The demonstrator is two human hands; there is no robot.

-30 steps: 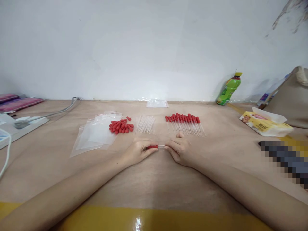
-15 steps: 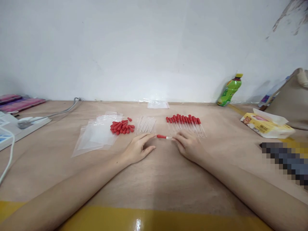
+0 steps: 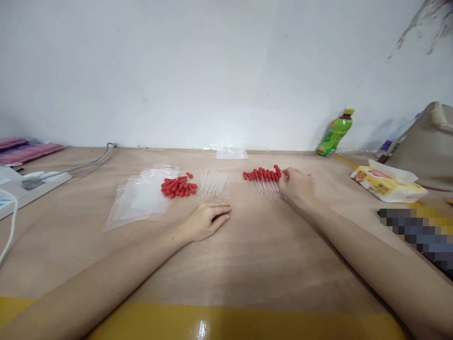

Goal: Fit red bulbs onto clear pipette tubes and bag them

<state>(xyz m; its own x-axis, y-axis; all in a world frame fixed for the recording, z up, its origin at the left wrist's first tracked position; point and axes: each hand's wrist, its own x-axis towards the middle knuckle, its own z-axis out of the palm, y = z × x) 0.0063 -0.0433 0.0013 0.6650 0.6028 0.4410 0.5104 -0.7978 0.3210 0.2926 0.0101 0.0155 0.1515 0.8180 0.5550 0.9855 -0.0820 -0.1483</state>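
Observation:
My left hand (image 3: 209,221) rests on the table in front of a bundle of thin clear tubes (image 3: 214,184). Its fingers are stretched out, thumb apart, with nothing between them. Over to the right, my right hand (image 3: 297,185) is at the right end of a row of droppers (image 3: 262,182) with red bulbs and clear stems. Its fingertips are closed at a dropper there; a red bulb shows beside them, and the hand hides most of that dropper and its neighbours. A heap of loose red rubber bulbs (image 3: 179,187) lies left of the tubes.
Clear plastic bags (image 3: 136,203) lie left of the bulbs, and another small bag (image 3: 231,154) is by the wall. A power strip (image 3: 49,184) sits far left. On the right are a green bottle (image 3: 335,134), a tissue pack (image 3: 387,184) and a beige bag (image 3: 421,146).
My right hand has moved right and away from me, from in front of my left hand to the row's right end. The dropper between the hands is gone from there. My left hand has stayed put.

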